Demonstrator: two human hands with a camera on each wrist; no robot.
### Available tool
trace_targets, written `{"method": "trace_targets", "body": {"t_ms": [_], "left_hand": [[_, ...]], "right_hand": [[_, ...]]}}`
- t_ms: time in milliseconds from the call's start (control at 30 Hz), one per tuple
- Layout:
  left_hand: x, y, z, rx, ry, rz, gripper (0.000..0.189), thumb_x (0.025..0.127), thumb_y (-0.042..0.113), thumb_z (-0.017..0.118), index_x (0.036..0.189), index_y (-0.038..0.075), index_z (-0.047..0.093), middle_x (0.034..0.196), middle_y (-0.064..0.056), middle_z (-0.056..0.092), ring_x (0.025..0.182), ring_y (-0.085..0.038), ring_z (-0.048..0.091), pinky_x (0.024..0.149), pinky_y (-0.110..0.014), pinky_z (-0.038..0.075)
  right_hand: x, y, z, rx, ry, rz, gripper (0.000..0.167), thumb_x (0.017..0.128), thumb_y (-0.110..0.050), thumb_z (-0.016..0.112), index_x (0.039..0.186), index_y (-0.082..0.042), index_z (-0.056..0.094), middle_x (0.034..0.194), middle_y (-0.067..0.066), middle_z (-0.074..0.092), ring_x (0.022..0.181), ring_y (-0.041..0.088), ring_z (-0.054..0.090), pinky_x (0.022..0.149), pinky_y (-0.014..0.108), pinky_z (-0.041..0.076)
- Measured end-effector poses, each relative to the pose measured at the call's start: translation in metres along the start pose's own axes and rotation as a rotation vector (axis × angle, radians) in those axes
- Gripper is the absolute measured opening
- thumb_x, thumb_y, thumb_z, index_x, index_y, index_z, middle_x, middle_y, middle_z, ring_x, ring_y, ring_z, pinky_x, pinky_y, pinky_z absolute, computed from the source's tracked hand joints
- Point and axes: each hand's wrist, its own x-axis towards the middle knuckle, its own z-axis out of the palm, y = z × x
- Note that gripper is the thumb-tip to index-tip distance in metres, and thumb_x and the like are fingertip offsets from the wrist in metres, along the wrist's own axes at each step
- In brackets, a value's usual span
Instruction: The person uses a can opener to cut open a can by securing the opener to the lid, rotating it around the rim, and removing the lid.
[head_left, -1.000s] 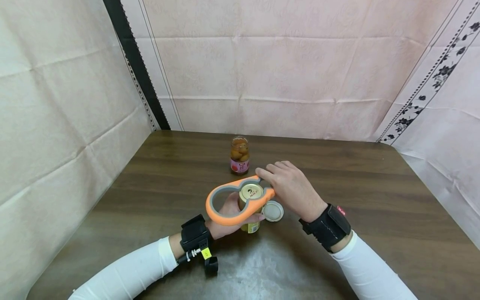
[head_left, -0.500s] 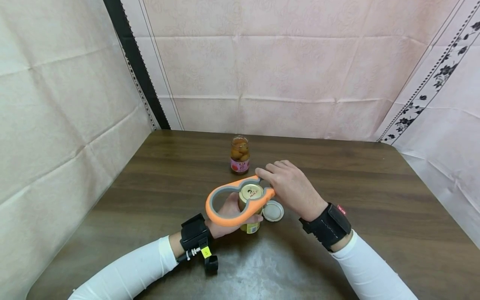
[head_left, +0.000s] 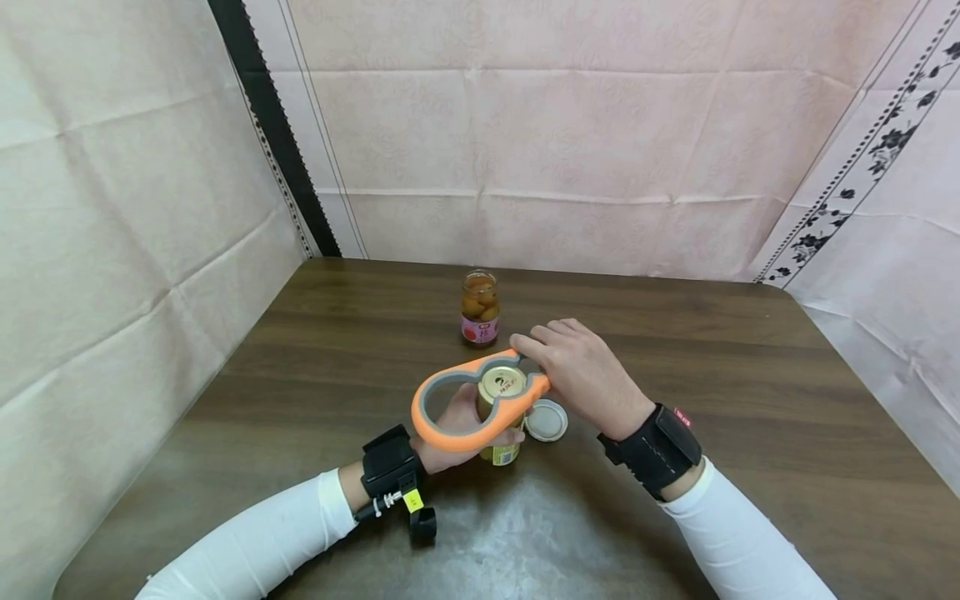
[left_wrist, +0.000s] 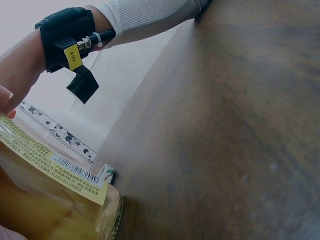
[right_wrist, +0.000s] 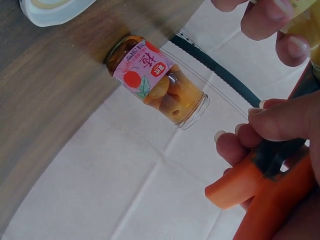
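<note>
at the lower left of the frame a white sleeve [head_left: 258,537] leads to a black wrist strap [head_left: 390,462] and on to the left hand [head_left: 460,415], fingers curled round a yellow-labelled jar [head_left: 504,455] just below the centre. an orange opener [head_left: 501,417] crosses over that jar, its wide loop to the left and an arm on either side of the gold lid [head_left: 502,382]; whether it bites tight i cannot tell. at the middle, toward the far side of the table [head_left: 750,400], a pink-labelled jar of fruit [head_left: 480,308] stands upright without a lid. just right of the held jar, a pale loose lid [head_left: 546,421] lies on the table. right of centre, the right hand [head_left: 581,375] pinches the opener's arm ends between thumb and fingers. the step in hand looks to be clamping the gold lid for a twist; the next move would seem to call for a firm squeeze and a turn, with the left hand bracing the jar.
</note>
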Motion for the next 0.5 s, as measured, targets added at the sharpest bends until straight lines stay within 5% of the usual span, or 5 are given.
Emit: {"method": "trace_targets", "body": {"t_ms": [400, 500], "left_hand": [[0.0045, -0.0039, -0.0036, -0.2, -0.087, -0.042, 0.086, 0.088, 0.047, 0.077, 0.156, 0.02, 0.033, 0.154, 0.001, 0.047, 0.133, -0.007, 0.048, 0.108, -0.025, 0.044], [0.0053, -0.0058, -0.0055, -0.343, -0.123, -0.05, 0.076, 0.094, 0.039, 0.071, 0.157, 0.017, 0.033, 0.154, 0.001, 0.047, 0.134, -0.009, 0.048, 0.109, -0.027, 0.043]], "right_hand": [[0.0018, 0.0017, -0.0008, 0.006, 0.001, -0.001, 0.036, 0.08, -0.004, 0.083, 0.111, -0.015, 0.066, 0.089, -0.001, 0.066, 0.087, 0.018, 0.062, 0.094, 0.038, 0.054], [0.0023, 0.0018, -0.0019, 0.007, 0.0, 0.001, 0.035, 0.08, -0.005, 0.084, 0.109, -0.014, 0.066, 0.089, -0.001, 0.066, 0.086, 0.018, 0.062, 0.095, 0.038, 0.054]]}}
